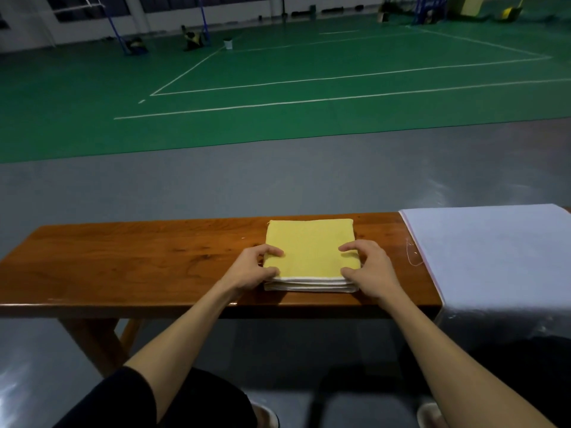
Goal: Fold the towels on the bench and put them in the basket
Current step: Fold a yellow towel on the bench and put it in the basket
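One wide-angle camera rides on the person's head and looks forward and down from the near side of the table (123,257). It sits close: both bare forearms run up from the bottom edge, and the left hand (250,270) and right hand (370,273) grip the yellow towel (309,248) just below the frame's middle. The upper half stretches far across a green court floor (278,88) to a distant wall (27,32)

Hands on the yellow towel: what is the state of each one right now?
Left hand: closed, pinching the near left corner of the folded yellow towel.
Right hand: closed, pinching its near right corner.
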